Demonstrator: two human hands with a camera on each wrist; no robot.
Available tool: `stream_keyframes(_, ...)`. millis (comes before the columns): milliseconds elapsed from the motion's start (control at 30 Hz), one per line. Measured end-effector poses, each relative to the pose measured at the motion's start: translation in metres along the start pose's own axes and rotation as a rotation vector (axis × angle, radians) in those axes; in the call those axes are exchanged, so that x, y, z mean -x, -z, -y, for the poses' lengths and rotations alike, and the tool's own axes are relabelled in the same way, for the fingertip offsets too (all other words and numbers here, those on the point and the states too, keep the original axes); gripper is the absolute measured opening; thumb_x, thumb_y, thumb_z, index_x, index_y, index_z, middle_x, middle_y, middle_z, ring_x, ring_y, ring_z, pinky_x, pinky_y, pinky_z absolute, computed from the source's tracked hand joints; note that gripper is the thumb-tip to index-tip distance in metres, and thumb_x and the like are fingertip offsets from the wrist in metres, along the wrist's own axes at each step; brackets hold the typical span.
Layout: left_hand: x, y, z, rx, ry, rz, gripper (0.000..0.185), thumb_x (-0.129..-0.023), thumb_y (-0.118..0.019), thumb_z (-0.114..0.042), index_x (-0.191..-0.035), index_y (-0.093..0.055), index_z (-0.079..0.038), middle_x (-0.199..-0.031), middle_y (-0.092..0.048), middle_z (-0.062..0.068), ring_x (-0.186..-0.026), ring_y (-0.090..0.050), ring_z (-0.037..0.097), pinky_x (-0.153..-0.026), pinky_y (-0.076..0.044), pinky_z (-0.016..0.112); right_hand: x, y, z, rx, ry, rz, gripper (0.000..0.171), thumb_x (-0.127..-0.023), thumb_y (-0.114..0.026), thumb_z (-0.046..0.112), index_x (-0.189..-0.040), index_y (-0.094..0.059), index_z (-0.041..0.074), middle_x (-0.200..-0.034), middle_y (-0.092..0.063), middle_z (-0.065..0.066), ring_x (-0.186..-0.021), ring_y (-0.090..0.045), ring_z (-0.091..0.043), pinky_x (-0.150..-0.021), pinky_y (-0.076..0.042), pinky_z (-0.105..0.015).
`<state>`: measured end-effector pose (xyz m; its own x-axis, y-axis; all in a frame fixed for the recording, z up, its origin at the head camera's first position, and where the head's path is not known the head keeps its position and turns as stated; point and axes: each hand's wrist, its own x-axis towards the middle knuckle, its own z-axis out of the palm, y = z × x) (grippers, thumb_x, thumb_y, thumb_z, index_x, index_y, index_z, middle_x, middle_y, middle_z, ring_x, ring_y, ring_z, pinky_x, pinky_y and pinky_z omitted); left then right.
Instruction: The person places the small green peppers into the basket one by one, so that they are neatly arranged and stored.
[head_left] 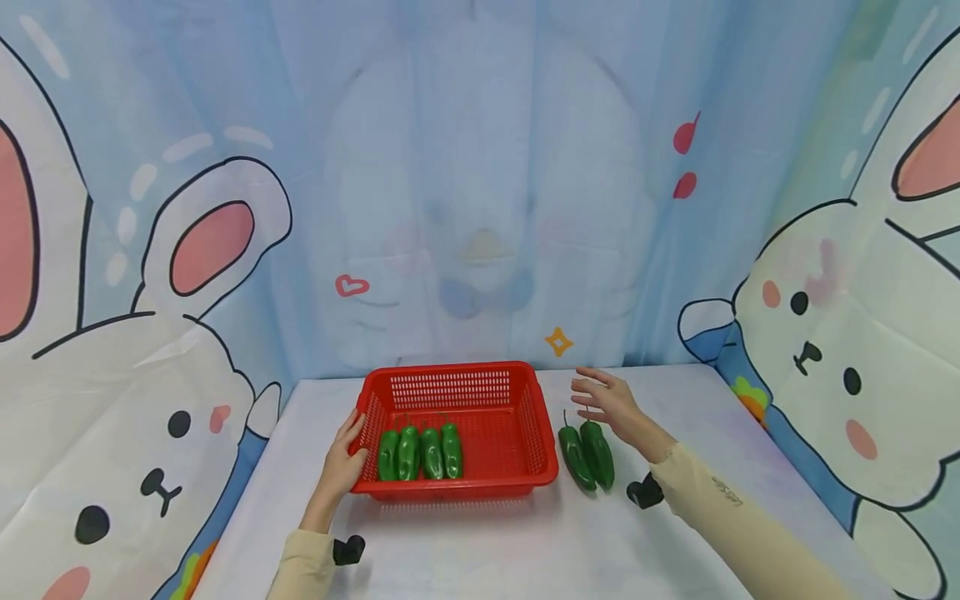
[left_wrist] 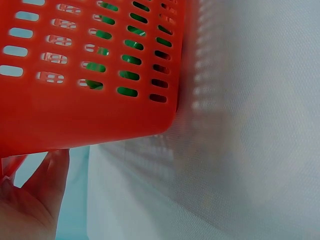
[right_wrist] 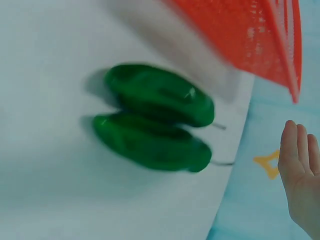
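My left hand (head_left: 342, 458) grips the left rim of a red plastic basket (head_left: 480, 483); in the left wrist view the fingers (left_wrist: 57, 172) meet its edge. Inside the basket, several green peppers (head_left: 408, 454) lie side by side toward the left. To the basket's right, two more green peppers rest together on the table: a left one (head_left: 576, 458) and a right one (head_left: 597, 455), stems pointing away from me. Over their stem ends hovers my right hand (head_left: 611, 402), fingers extended and holding nothing. The right wrist view shows this hand (right_wrist: 300, 175) beyond the stems.
A white-covered table (head_left: 450, 558) carries everything. Behind it hangs a light blue curtain (head_left: 480, 167) with printed cartoon rabbits at both sides. Black heart-shaped pieces, one (head_left: 348, 550) by the left wrist and one (head_left: 646, 492) by the right, sit close to the sleeves.
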<state>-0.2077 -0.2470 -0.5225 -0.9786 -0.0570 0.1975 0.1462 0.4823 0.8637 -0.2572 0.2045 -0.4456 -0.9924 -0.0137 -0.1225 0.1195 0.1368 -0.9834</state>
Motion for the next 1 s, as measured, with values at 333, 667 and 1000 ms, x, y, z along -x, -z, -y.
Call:
stream_keyframes(333, -0.002, 0.003, -0.001, -0.007, 0.017, 0.012, 0.064, -0.089, -0.048, 0.006, -0.152, -0.034, -0.001, -0.163, -0.020, 0.013, -0.148, -0.016, 0.038, -0.113, -0.025, 0.058, -0.001, 0.027, -0.028, 0.023, -0.049, -0.092, 0.060, -0.101, -0.052, 0.024, -0.151, -0.033, -0.003, -0.149, -0.039, -0.028, -0.130, -0.048, -0.043, -0.098, -0.049, -0.048)
stream_keyframes(667, 0.005, -0.003, 0.005, 0.009, 0.029, 0.017, 0.064, -0.089, -0.048, 0.007, -0.151, -0.035, 0.000, -0.162, -0.021, 0.014, -0.147, -0.017, 0.040, -0.111, -0.028, 0.059, 0.002, 0.040, -0.064, 0.118, -0.104, -0.127, 0.065, -0.100, -0.053, 0.029, -0.150, -0.030, -0.006, -0.148, -0.039, -0.032, -0.130, -0.046, -0.046, -0.100, -0.046, -0.051)
stream_keyframes(1000, 0.001, -0.002, 0.002, 0.000, 0.016, 0.010, 0.064, -0.089, -0.048, 0.008, -0.151, -0.036, 0.000, -0.162, -0.021, 0.015, -0.147, -0.017, 0.041, -0.111, -0.027, 0.060, -0.011, 0.024, -0.093, 0.143, -0.165, -0.194, 0.066, -0.094, -0.058, 0.026, -0.148, -0.034, -0.005, -0.141, -0.041, -0.036, -0.129, -0.045, -0.048, -0.102, -0.042, -0.058)
